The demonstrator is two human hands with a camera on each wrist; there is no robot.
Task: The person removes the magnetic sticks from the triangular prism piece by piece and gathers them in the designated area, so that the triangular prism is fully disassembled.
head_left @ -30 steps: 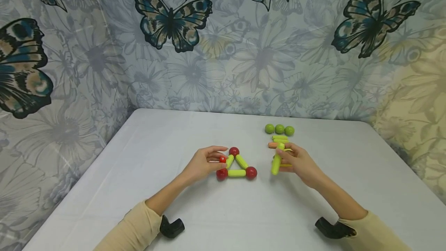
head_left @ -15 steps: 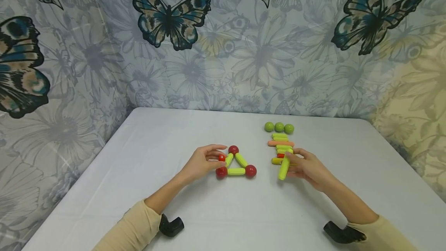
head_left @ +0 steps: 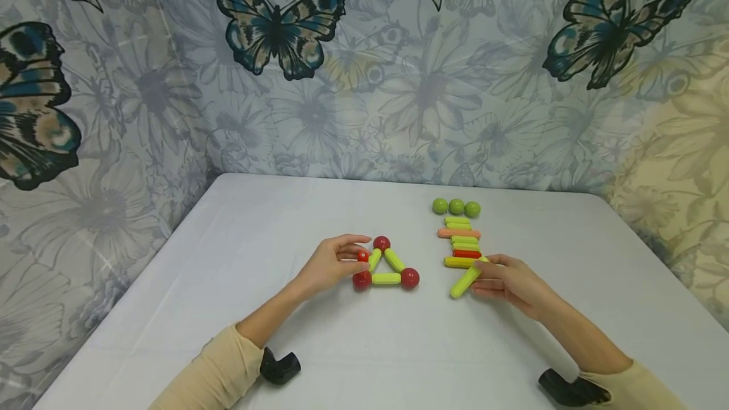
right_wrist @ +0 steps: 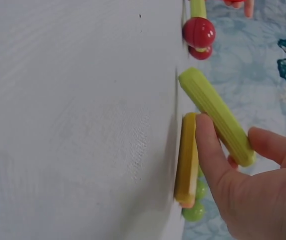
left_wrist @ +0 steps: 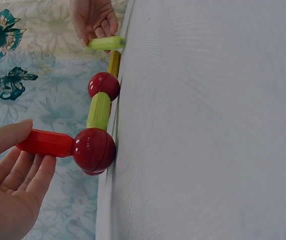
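A flat triangle of three red balls (head_left: pixel 410 278) and three yellow-green rods (head_left: pixel 386 278) lies mid-table. Thumb and fingers of my left hand (head_left: pixel 327 264) pinch a red rod (left_wrist: pixel 47 143), whose lower end meets the triangle's near-left red ball (left_wrist: pixel 94 149). Off to the right, my right hand (head_left: pixel 515 285) holds a longer yellow-green rod (right_wrist: pixel 217 117) by one end between thumb and fingers. That rod slants, its free end pointing toward the triangle's side and the near table. Beside those fingers lies a yellow rod (right_wrist: pixel 185 162), partly overlapped by the held one in the head view.
Beyond the right hand, a column of loose rods runs away from me: a red rod (head_left: pixel 466 254), yellow-green ones and an orange rod (head_left: pixel 458 233). Three green balls (head_left: pixel 456 207) line up behind them. The white table (head_left: pixel 273 207) meets a butterfly-patterned wall covering (head_left: pixel 433 93).
My right hand has moved right and toward me with the yellow-green rod, whose free end now swings further left. More of the loose rods show. The left hand stays on the red rod.
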